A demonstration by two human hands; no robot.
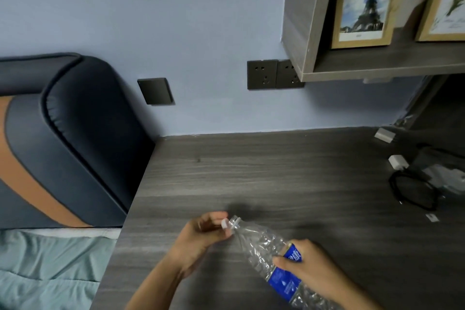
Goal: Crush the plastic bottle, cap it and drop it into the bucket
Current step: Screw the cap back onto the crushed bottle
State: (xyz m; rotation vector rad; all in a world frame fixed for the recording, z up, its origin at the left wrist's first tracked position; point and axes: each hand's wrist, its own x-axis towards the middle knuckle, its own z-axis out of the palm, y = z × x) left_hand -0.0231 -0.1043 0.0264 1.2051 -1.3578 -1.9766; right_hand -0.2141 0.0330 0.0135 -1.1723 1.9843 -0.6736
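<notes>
A clear plastic bottle [261,246] with a blue label lies tilted above the grey wooden desk [251,171], its body crumpled and its open neck pointing up-left. My right hand [309,269] grips the bottle around the label. My left hand [203,236] pinches a small white cap [224,223] right beside the bottle's mouth, touching or nearly touching it. No bucket is in view.
A black cable coil [412,191] and white chargers [397,161] lie at the desk's right. A bed with a dark padded headboard [75,133] borders the desk's left edge. A shelf with framed pictures [364,0] hangs above, beside wall sockets [274,74].
</notes>
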